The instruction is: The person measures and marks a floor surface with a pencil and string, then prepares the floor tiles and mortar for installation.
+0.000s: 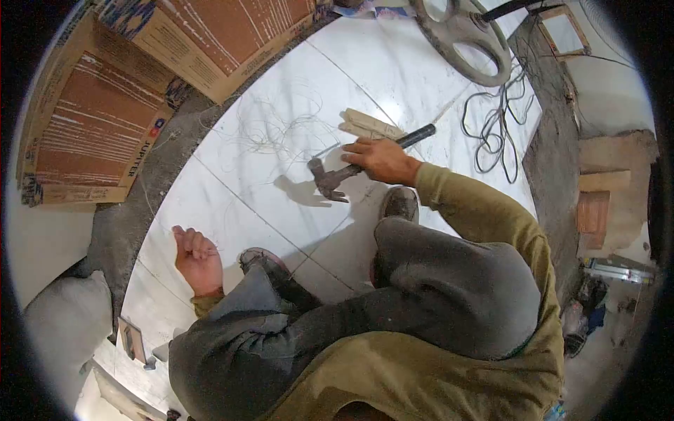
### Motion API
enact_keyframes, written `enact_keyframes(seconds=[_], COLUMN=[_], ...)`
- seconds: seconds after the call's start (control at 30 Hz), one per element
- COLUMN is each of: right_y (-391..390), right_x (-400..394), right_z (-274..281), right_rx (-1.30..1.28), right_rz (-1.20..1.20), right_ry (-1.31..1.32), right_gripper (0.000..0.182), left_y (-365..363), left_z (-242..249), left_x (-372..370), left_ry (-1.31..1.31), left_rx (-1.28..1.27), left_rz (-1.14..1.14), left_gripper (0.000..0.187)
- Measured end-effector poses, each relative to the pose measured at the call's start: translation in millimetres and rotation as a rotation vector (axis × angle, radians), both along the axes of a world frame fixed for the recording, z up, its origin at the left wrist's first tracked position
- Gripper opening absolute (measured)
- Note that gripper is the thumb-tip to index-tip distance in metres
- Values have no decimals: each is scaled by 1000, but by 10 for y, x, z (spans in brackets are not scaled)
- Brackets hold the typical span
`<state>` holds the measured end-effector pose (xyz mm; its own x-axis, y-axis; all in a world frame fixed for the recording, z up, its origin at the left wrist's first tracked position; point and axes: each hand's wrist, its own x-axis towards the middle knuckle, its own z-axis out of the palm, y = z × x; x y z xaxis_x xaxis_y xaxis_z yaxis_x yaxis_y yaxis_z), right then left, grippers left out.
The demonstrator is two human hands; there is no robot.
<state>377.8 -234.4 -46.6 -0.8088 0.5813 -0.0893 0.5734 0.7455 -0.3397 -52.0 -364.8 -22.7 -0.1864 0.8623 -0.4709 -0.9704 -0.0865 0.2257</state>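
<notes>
My right hand [385, 161] is closed around the handle of a claw hammer [328, 181], close to its metal head. The hammer's black grip [421, 135] sticks out past the hand to the upper right. Just beyond the fingers are a thin grey rod [326, 149] and a pale piece of wood [365, 124] on the white tiles. My left hand [198, 261] is raised over the floor at the left, its fingers curled in. A tiny thin thing shows at its fingertips, too small to name. Tangled thin wire or string [277, 130] lies between the hands and the boxes.
Tile boxes [98, 133] stand along the upper left edge. A grey metal base with round openings [467, 49] sits at the top right, beside a coiled dark cable [495, 126]. A filled sack [70, 316] and a trowel-like tool [133, 340] are at lower left. Rough ground borders the tiles.
</notes>
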Motion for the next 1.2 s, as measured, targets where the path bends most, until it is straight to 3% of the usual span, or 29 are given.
enact_keyframes(seconds=[0.07, 0.17, 0.23, 0.4, 0.5, 0.57, 0.63, 0.7, 0.73, 0.93, 1.03, 1.1, 1.13, 1.17, 1.2], right_y=[65, 148, 140, 102, 41, 61, 45, 23, -39, -401, -552, -549, -542, -567, -567], right_x=[-185, -357, -391, -319, -339, -344, -299, -309, -262, -98, 102, 311, 349, 499, 606], right_z=[-63, -295, -333, -326, -361, -312, -283, -27, 56, 760, 942, 972, 1042, 871, 691], right_rx=[24, 60, 9, -31, 20, -88, -120, -235, -258, -406, -517, -638, -663, -591, -574], right_rz=[10, 19, -32, -25, -23, -6, 46, 92, 124, 160, -4, -150, -277, -306, -369], right_ry=[15, 89, -39, -30, 33, -79, -73, -191, -99, -110, -31, -77, -80, 215, 287], right_gripper=[40, 44, 43, 35, 43, 38, 45, 55, 56, 59, 61, 62, 63, 64, 55], left_y=[58, 205, 242, 453, 663, 753, 825, 820, 769, 455, 385, 296, 346, 412, 445], left_z=[47, 312, 381, 346, 338, 369, 387, 337, 302, -16, -74, -259, -113, 131, 210], left_x=[-147, 78, 212, 465, 490, 438, 321, 101, -30, -944, -1528, -1998, -1845, -1708, -1587], left_ry=[22, 15, 20, 30, 89, 135, 190, 222, 208, 149, 238, 325, 364, 415, 403], left_rx=[135, 128, 155, 61, 14, -17, -65, -63, -82, -66, -112, -41, -95, -147, -138], left_rz=[-37, -10, -45, -165, -190, -151, -133, -89, -58, 137, 161, 114, 145, 182, 148], left_gripper=[16, 16, 17, 16, 15, 15, 16, 17, 17, 6, 19, 14, 12, 11, 11])
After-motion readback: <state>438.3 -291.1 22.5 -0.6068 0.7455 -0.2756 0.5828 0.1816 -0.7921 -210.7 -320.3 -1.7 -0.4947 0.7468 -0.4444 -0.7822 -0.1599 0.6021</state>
